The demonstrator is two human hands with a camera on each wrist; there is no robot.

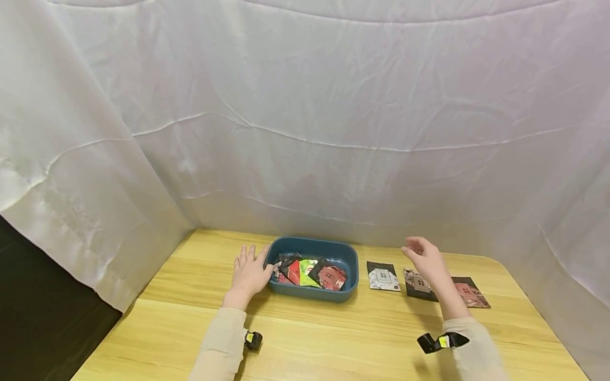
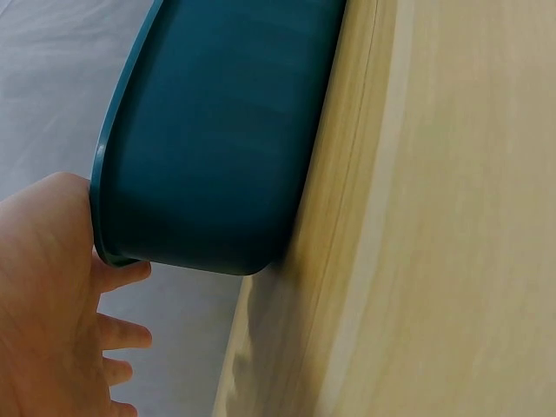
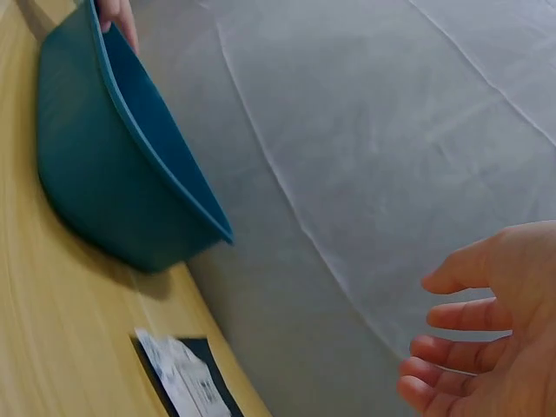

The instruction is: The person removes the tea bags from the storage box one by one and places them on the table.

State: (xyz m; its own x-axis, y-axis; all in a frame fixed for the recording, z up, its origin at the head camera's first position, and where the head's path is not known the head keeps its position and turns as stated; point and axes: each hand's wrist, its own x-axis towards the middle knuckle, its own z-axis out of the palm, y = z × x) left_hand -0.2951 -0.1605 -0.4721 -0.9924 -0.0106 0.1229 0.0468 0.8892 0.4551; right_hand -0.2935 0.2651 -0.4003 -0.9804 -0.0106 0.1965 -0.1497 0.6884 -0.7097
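I have the left hand (image 1: 250, 272) at the near end of its reach to the blue box (image 1: 310, 293), its thumb hooked over the box's rim and its fingers spread along the outside, so it holds that end wall. The box stands on the worktop (image 1: 305, 338) just to the right of this hand. Inside it, also to the hand's right, I see a loose pile of small packets: a red packet (image 1: 293, 272), then a green packet (image 1: 308, 271), then a dark packet with a red label (image 1: 332, 277), which lies farthest from the hand.

My right hand (image 1: 426, 259) hangs above the worktop, fingers loosely bent, thumb apart from the fingertips, gripping nothing. Three more packets lie in a row about it. The white-fronted packet (image 1: 383, 276) is to its left, between it and the box. The brown-labelled packet (image 1: 417, 284) sits just below the hand, partly covered by it. The red-and-black packet (image 1: 471, 292) lies to the right of the wrist, one side hidden behind it.

Each pale sleeve carries a black wrist camera (image 1: 253, 341), and beyond both hands a pale curtain (image 1: 305, 174) hangs in folds.
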